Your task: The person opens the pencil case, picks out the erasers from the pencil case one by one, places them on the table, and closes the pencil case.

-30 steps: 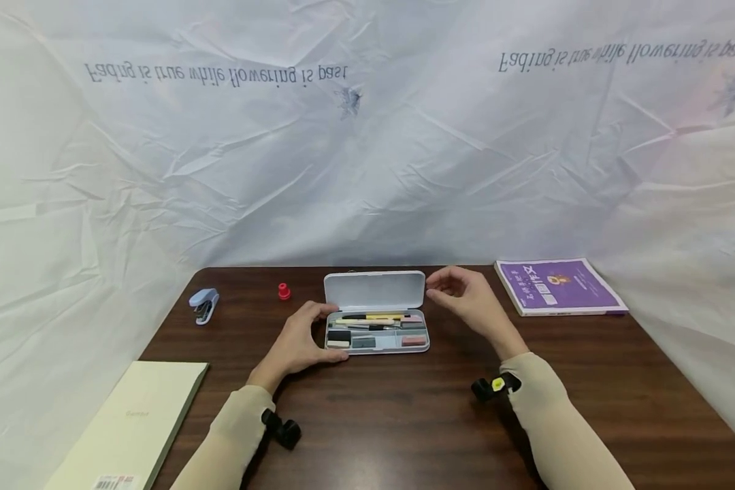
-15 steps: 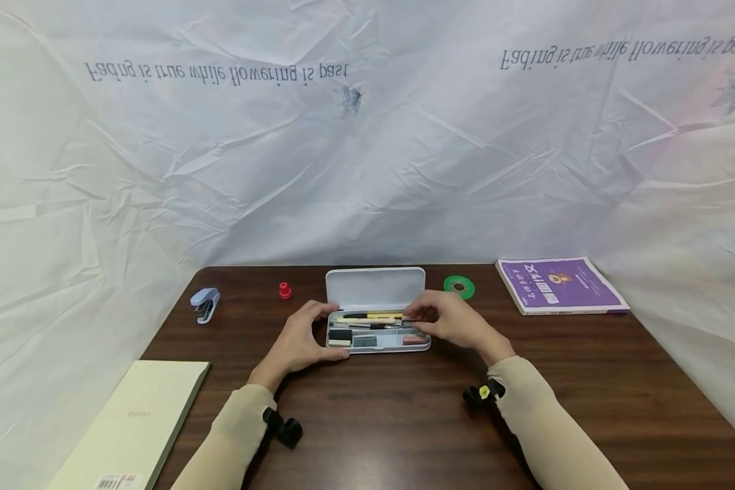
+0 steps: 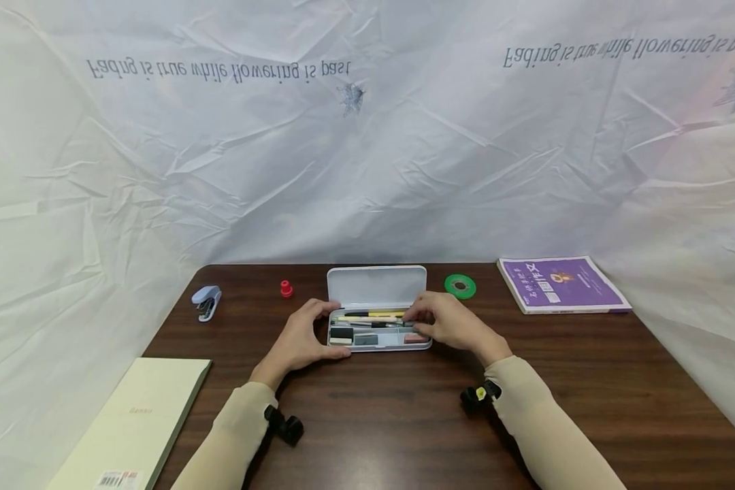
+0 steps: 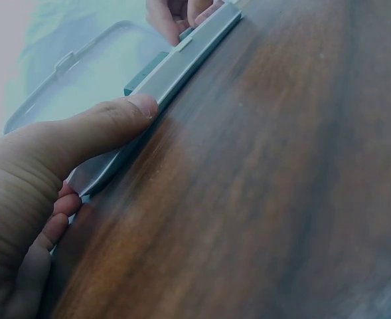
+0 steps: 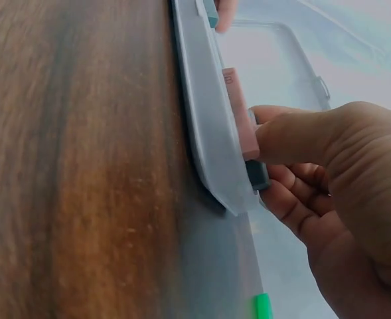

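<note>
The open pencil case lies crosswise between both hands, left hand gripping its left end, right hand curling fingers into its right end, what they pinch unclear.

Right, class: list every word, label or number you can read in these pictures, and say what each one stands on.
"Fading is true while flowering is past" – printed on the white backdrop sheet, mirrored, at left and again at right, where the edge cuts it off.
Purple book: cover print too small to read.
Cream notebook: faint cover word and corner barcode label, too blurred to read.
Pencil case and its contents: no readable text.
</note>
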The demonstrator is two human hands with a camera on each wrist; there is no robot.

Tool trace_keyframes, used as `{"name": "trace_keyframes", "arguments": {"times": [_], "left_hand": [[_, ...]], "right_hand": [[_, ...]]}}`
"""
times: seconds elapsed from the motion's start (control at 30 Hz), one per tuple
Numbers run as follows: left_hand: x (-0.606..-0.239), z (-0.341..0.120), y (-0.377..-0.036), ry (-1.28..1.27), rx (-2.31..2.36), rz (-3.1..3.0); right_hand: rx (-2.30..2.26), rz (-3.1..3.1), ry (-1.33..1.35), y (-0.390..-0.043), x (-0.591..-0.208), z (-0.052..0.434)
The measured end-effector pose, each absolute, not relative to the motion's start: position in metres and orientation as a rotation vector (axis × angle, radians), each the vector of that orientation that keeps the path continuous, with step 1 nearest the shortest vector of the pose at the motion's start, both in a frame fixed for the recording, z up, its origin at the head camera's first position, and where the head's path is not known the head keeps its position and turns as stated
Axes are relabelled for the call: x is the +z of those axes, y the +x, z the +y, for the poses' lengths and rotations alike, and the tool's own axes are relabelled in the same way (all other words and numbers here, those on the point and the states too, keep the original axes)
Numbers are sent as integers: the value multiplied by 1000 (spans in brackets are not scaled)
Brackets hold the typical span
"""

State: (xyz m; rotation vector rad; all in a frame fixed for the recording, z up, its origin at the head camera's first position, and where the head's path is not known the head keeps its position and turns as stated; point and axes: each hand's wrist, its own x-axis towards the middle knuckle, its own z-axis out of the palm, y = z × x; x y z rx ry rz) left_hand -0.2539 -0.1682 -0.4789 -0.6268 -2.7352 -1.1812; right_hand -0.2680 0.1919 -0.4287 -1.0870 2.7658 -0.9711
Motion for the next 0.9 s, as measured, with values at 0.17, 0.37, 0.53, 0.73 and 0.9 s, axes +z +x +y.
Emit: {"name": "trace_keyframes", "arguments": {"times": [0.17, 0.37, 0.53, 0.73, 0.9], "left_hand": [[-479, -168, -254, -635, -1182, -2728], [-478, -168, -253, -638, -1186, -2728], [-478, -168, -253, -651, -1178, -2722], [-477, -168, -252, -644, -1186, -2730], [-478, -168, -253, -640, -1192, -2731]], "right_hand": [[-1047, 2818, -1105, -269, -421, 195], [-1121, 2926, -1066, -264, -399, 204], [-1122, 3035, -1040, -259, -383, 218], [-1153, 3070, -1015, -254, -372, 243], [-1159, 3107, -1008, -249, -374, 268]]}}
